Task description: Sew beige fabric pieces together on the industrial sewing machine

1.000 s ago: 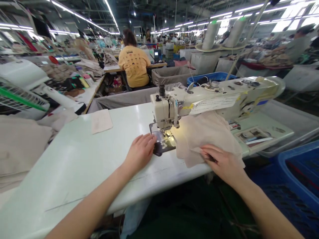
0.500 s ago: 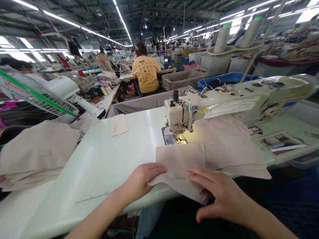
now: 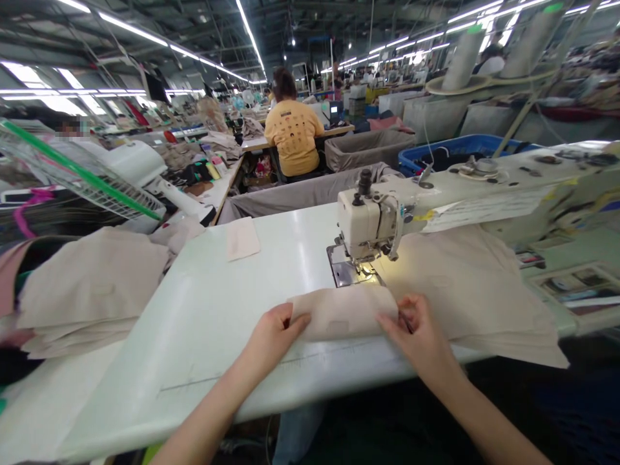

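At cloth (image 3: 345, 311) ends: left hand (image 3: 272, 332), right hand (image 3: 420, 334) pinching.

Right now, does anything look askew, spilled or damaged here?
Mildly: the fabric stack by the sewing machine looks askew, layers unevenly fanned, one corner jutting past the table. I see no spill or damage.

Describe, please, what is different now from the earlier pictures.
The right hand has moved left from the cloth pile, and a cloth piece is now in front of the sewing machine. The left hand has left the metal plate and come nearer to the body. Both hands now hold the piece at its two ends. The machine and the small cloth square stayed in place.
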Available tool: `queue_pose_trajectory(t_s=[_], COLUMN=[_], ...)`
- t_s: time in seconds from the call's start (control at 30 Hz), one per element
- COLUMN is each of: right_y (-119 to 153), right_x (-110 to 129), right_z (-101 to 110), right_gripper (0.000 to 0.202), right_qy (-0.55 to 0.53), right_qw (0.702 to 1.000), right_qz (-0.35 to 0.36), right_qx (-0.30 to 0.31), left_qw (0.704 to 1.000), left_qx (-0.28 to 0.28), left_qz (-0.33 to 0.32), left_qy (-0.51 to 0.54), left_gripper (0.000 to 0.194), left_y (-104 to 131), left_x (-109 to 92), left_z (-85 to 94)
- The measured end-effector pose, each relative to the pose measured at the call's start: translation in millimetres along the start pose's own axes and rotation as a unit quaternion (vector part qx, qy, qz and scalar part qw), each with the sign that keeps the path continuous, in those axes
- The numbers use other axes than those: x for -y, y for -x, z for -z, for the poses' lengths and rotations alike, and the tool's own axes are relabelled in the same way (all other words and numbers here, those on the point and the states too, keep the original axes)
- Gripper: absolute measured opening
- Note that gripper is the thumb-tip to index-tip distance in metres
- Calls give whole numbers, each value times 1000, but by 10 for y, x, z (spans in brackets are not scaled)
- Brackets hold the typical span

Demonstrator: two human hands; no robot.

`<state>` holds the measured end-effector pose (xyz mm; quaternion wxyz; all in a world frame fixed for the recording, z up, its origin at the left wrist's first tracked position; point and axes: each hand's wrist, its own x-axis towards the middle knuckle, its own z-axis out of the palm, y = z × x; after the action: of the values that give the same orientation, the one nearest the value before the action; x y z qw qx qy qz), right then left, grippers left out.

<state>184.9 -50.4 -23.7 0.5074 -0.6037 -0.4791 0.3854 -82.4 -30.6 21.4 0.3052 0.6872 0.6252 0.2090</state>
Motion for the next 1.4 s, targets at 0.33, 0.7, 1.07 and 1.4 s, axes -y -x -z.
queue_pose_trajectory(t_s=[0.33,0.7,1.07,1.4], right_y=[-30,-98,-41,-14], right_x=[77,-38,-48,-51], right_z=[51,89,106,94], right_gripper=[20,27,24,25], right_qy=[186,244,252,230], right_qw=[974,954,953,959], right_qz=[71,100,104,115], right_qx=[107,141,129,120], left_qw=[993,975,977,975], left_qx=[-111,-195,-183,-189], left_qz=[22,-84,-92,-84], left_qy=[16,-73,-64,-78], left_gripper=[28,36,31,31], left_y=[187,393,395,380], left_x=[56,96,84,86], left_z=[-174,-374,-344,-337])
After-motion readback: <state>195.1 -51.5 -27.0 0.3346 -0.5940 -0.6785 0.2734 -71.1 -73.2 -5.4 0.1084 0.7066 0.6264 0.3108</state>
